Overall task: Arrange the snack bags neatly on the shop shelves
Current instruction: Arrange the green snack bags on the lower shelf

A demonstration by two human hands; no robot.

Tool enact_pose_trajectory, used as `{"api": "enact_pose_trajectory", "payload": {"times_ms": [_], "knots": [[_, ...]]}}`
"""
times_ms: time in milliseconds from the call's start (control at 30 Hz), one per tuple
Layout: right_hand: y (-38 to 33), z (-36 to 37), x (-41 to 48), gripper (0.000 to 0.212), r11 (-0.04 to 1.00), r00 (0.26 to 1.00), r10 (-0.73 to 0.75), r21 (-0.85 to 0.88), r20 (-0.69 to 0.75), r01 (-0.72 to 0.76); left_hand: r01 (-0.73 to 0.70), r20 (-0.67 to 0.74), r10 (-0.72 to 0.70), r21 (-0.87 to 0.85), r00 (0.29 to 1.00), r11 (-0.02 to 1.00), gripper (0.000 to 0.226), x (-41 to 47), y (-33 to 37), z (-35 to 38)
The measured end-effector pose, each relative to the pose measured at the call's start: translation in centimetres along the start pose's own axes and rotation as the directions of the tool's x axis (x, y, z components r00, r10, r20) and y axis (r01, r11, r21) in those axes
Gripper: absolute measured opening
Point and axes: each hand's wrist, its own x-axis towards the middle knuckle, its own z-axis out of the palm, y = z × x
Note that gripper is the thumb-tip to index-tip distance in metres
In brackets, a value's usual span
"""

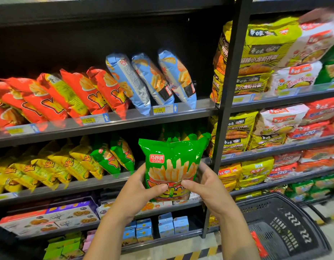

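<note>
Green bag (171,166): red badge "巧玲珑 O'LENO".
Shelf (196,106) front edge: right tag (159,110) "2.90", under blue bags (156,79); left tag (88,120) "3.00", under red bags (98,91).
Red packs (310,131): "120".

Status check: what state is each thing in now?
green snack bag, sealed, upright, held up off the shelves.
left hand, grips the bag's lower left.
right hand, grips its lower right.
red bags, leaning left in a row.
blue bags, leaning left.
yellow bags, leaning in a row.
basket, holds a red packet.

Green bag (173,162): lower print behind left hand (141,186), right hand (205,186); black basket (286,218) partly off-frame.
</note>
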Motion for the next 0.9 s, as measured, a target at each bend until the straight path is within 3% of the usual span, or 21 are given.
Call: {"api": "enact_pose_trajectory", "payload": {"times_ms": [233,467,533,667,733,900], "knots": [[-0.2,-0.4,0.4,0.055,0.998,0.998,0.030,0.054,-0.063,-0.026,0.017,-0.005,-0.018,-0.033,1.000,0.999,0.072,0.9,0.3,0.4],[-1.2,0.0,0.1,0.043,0.973,0.967,0.212,0.119,-0.143,-0.195,0.115,-0.029,-0.117,-0.082,0.993,0.990,0.050,1.3,1.5,2.2],[-1.4,0.0,0.2,0.050,0.959,0.949,0.271,0.129,-0.160,-0.252,0.143,-0.033,-0.148,-0.122,0.988,0.982,0.040,1.5,1.7,2.9],[-2.0,0.1,0.0,0.050,0.925,0.922,0.358,0.194,-0.149,-0.328,0.182,-0.052,-0.191,-0.131,0.980,0.975,0.052,1.6,2.0,3.7],[-2.3,0.3,-0.2,0.049,0.898,0.910,0.394,0.264,-0.129,-0.352,0.194,-0.053,-0.203,-0.144,0.978,0.970,0.047,1.5,2.3,4.0],[-2.5,0.3,-0.6,0.045,0.800,0.882,0.468,0.446,-0.045,-0.402,0.135,-0.097,-0.151,-0.153,0.984,0.979,0.056,1.2,2.2,4.8]]}}
